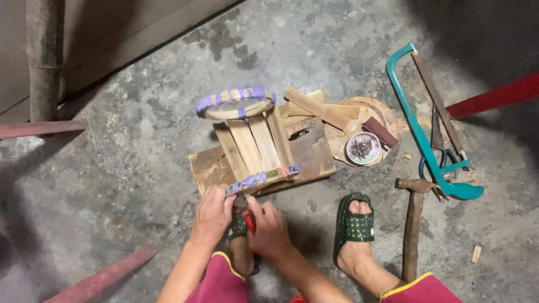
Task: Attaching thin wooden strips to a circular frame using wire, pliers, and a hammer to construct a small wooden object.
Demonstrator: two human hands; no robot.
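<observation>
A small frame of several wooden slats (255,147) joins two hoops wrapped in purple tape, the far hoop (234,102) and the near hoop (263,178). It rests on a worn wooden board (314,154) on the concrete floor. My left hand (212,216) grips the near hoop's edge from below. My right hand (269,227) is closed around a small red-handled tool (250,223) just under that hoop. My left foot in a green sandal is mostly hidden beneath my hands.
My right foot in a green sandal (353,224) is beside a hammer (414,221). A teal hacksaw (429,132), blue-handled scissors (443,163), a small bowl of nails (362,148) and wood offcuts (325,109) lie to the right. Red bars (494,96) cross the edges.
</observation>
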